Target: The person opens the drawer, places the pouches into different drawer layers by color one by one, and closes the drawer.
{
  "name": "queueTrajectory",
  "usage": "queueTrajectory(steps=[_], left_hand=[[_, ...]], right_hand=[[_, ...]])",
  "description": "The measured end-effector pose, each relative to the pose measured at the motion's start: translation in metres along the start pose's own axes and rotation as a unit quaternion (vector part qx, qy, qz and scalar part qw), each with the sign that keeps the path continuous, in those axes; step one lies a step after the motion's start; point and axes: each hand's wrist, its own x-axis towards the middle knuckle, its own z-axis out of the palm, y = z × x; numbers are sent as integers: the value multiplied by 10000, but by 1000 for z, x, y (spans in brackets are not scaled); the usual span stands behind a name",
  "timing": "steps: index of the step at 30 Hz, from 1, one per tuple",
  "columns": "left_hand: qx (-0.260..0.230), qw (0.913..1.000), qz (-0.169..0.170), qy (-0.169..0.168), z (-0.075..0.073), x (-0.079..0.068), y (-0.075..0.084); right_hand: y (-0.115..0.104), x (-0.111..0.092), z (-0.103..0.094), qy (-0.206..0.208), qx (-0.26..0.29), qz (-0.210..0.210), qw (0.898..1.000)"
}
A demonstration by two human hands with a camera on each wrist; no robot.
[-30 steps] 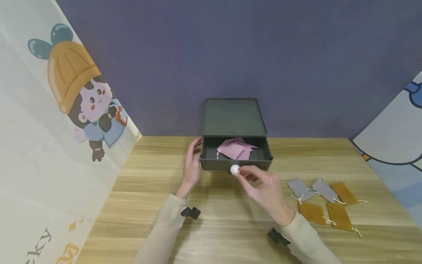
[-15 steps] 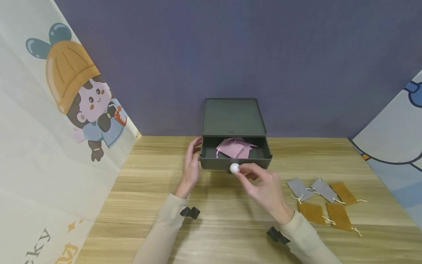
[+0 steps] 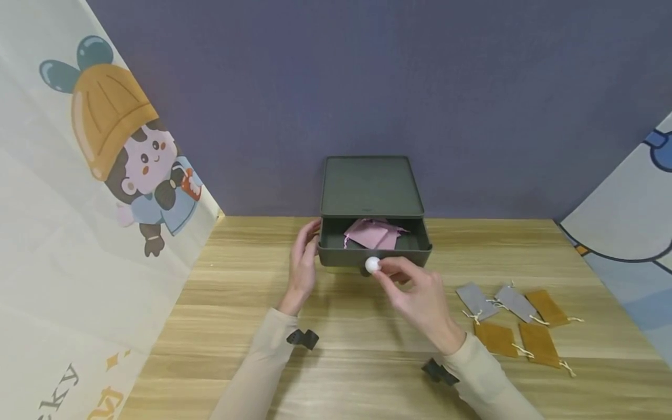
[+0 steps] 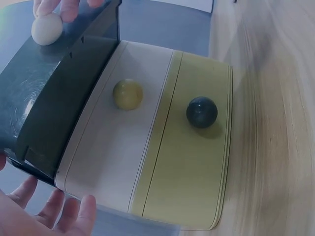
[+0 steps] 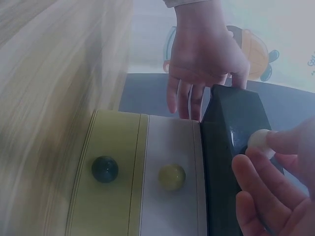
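A dark green drawer (image 3: 336, 257) sticks out of the top of a small drawer cabinet (image 3: 371, 186). Pink drawstring pouches (image 3: 367, 233) lie inside it. Its round white knob (image 3: 372, 265) is pinched between the thumb and fingertips of my right hand (image 3: 420, 297). My left hand (image 3: 303, 265) rests along the cabinet's left side, fingers fairly straight. Below, the left wrist view shows a white drawer (image 4: 108, 147) with a yellow knob (image 4: 128, 94) and a yellow-green drawer (image 4: 189, 167) with a dark knob (image 4: 202, 112), both pushed in.
To the right on the wooden table (image 3: 357, 373) lie two grey drawstring pouches (image 3: 478, 301) and three orange-brown ones (image 3: 541, 344). A dark blue-grey wall (image 3: 252, 116) rises behind the cabinet. A printed cartoon panel (image 3: 52, 233) borders the left side.
The top drawer has slid slightly inward, away from me, with my right hand on its knob. My left hand has stayed at the cabinet's side.
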Motion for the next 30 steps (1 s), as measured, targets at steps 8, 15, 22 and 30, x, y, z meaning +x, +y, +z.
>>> queueTrajectory(steps=[8, 15, 22, 30], left_hand=[[0, 9999, -97, -118, -1, 0, 2], [-49, 9997, -135, -196, -1, 0, 1], [-40, 9996, -59, -255, -2, 1, 2], [-42, 9995, -75, -302, -3, 3, 0]], right_hand=[[2, 0, 2, 71, 44, -1, 10000], [1, 2, 1, 34, 155, 246, 9996], [1, 4, 1, 6, 154, 450, 9989], [2, 6, 2, -50, 197, 553, 9983]])
